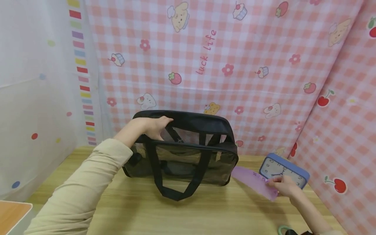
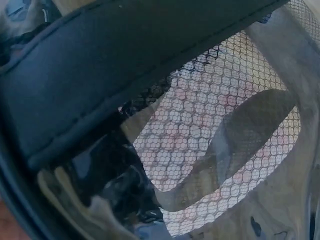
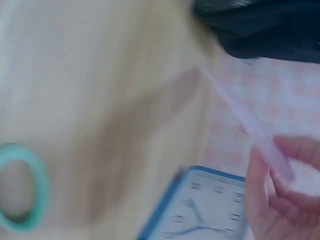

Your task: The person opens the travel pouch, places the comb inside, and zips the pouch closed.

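A black bag (image 1: 186,176) with see-through panels, mesh and dark straps stands on the table, its top open. My left hand (image 1: 154,127) is at the left of the opening, between the rear and front rims, fingers stretched toward the rear side. Mesh and a clear panel of the bag (image 2: 215,130) fill the left wrist view; this hand barely shows there. My right hand (image 1: 283,186) pinches a flat, translucent purple piece (image 1: 252,179) with small dark markings; its kind is unclear. It appears almost edge-on in the right wrist view, one end pointing toward the bag.
Behind the right hand, a blue-framed clock (image 1: 293,168) leans by the checked cloth. A green ring (image 3: 42,190) lies on the wooden table (image 1: 164,215), nearer the front. Checked cloths (image 1: 252,42) rise at the back and right. An orange-topped thing (image 1: 13,213) shows at lower left.
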### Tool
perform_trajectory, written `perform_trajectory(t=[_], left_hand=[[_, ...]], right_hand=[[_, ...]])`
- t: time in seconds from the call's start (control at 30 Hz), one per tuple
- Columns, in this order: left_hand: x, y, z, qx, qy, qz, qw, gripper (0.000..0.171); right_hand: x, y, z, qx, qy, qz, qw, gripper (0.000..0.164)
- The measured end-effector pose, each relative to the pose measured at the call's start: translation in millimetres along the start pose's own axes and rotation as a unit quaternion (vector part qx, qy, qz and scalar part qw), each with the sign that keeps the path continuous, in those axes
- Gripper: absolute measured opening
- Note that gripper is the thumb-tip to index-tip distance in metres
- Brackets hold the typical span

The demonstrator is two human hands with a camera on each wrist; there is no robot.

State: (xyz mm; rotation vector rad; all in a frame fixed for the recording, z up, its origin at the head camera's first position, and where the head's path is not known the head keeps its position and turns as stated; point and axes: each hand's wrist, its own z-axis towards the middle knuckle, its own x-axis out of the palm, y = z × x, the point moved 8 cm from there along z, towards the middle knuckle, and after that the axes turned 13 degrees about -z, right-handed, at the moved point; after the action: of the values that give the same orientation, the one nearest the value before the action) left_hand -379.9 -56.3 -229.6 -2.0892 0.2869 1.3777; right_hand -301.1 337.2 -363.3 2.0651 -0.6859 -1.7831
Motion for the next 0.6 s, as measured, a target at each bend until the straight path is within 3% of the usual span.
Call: perform_trajectory(t=[0.03,0.2,0.27,0.37,0.47,0.6], left_hand=[[1.1,7.8,6.9,0.010,-0.003,0.007,0.9999,0.080],[1.2,11.6,11.0,0.000,-0.002,0.003,1.0000,0.081],[-0.1,1.4,2.3,-0.017,0.003,-0.006,0.9998,0.079],[-0.4,-4.2,-1.6,-0.016,0.004,-0.003,0.9999,0.078],[-1.1,-5.9,-2.7,-0.011,0.002,0.006,0.9999,0.076],[-1.5,-3.8,-2.6,-0.011,-0.002,0.007,0.9999,0.075]], right_hand=[[-10,1,0,0.004,-0.018,-0.010,1.000,0.035],[-58,18,-5,0.007,-0.134,-0.026,0.991,0.045],[-76,29,-9,-0.005,-0.185,0.013,0.983,0.046],[-99,50,-18,-0.029,-0.253,0.067,0.965,0.043],[-113,73,-24,-0.056,-0.278,0.094,0.954,0.038],[-117,111,-26,-0.096,-0.275,0.080,0.953,0.039]])
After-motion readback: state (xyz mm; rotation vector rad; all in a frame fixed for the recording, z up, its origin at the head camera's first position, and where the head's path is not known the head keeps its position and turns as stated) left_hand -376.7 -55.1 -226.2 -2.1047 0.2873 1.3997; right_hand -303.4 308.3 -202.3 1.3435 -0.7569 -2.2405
